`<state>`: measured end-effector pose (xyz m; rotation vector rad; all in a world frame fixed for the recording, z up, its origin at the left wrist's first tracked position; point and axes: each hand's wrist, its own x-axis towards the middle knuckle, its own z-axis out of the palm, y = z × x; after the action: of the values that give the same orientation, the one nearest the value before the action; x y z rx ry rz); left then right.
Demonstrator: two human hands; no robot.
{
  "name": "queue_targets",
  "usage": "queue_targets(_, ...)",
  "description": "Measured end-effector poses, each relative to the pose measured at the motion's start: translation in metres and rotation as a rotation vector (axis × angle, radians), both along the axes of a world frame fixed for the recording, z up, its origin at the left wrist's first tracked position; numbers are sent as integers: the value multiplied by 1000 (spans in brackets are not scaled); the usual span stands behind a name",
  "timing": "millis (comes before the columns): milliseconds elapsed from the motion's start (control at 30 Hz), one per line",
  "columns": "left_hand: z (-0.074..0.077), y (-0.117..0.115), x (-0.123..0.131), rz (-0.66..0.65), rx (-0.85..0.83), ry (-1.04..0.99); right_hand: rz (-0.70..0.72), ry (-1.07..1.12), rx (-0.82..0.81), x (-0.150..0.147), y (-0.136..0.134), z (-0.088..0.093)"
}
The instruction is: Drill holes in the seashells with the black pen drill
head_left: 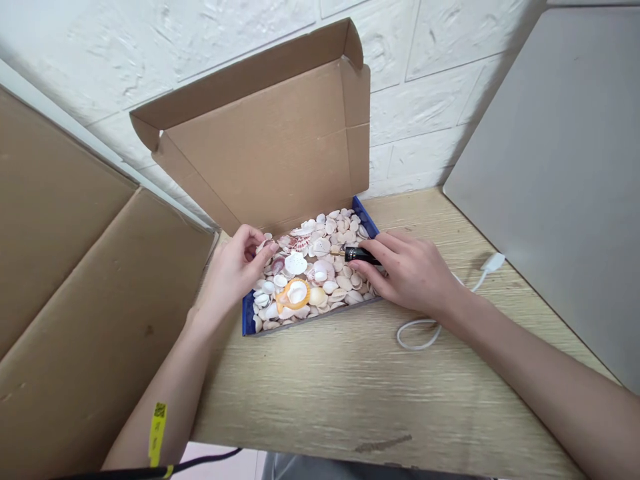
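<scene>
My right hand (400, 267) is wrapped round a small black mini drill (361, 255) with a brass chuck. Its thin bit points left, over a pale shell (321, 247) dotted with small holes; whether the tip touches it I cannot tell. At the left side of the box, my left hand (247, 257) is closed in a pinch at a small shell (267, 244), partly hidden by the fingers. Many seashells fill the blue-sided cardboard box (247, 313). Among them lie a white shell with holes (296, 263) and an orange-rimmed shell (286, 299).
The raised cardboard lid (265, 140) leans against the white brick-pattern wall (430, 87). A white cable (417, 347) loops on the wooden table (320, 387) beside a white plug (494, 262). A large cardboard piece (100, 280) stands left, a grey panel (560, 167) right.
</scene>
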<state>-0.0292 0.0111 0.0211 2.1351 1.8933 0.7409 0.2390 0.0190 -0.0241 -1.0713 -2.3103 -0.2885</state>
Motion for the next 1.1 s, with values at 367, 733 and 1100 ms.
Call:
queue_targets(367, -14, -7, 26, -210, -366, -580, 86, -14, 63, 1, -2, 2)
queue_targets(733, -16, -9, 28, -201, -484, -693, 51, -15, 61, 2, -1, 1)
queue_targets(1100, -24, -6, 25, -175, -541, -941, 123, -30, 75, 0, -3, 6)
